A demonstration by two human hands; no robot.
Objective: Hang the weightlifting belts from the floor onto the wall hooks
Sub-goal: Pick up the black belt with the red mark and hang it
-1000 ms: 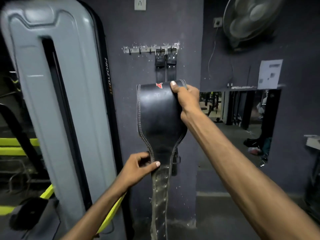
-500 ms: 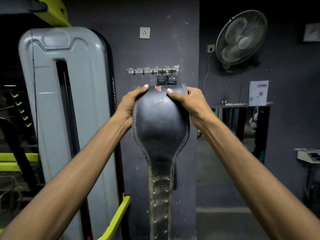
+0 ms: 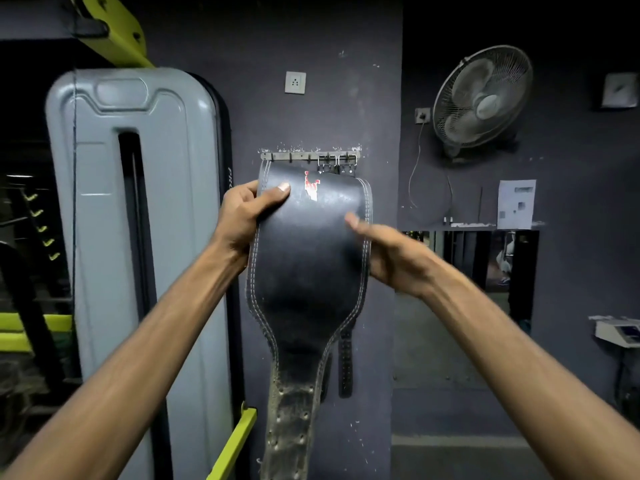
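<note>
Grey machine shroud (image 3: 138, 237) on the left, dark wall (image 3: 311, 98) far centre, wall fan (image 3: 483, 102) up right. Black leather belt (image 3: 308, 265) held up flat against the wall, wide end topmost just under the hook rail (image 3: 310, 156), narrow holed strap hanging down near. Left hand (image 3: 244, 220) pinching the belt's upper left edge, thumb on the front face. Right hand (image 3: 388, 251) at the belt's right edge, motion-blurred, fingers look loose; can't tell if it's gripping. Two buckles (image 3: 337, 164) already on the rail's right hooks, their straps (image 3: 345, 362) hanging behind the belt
</note>
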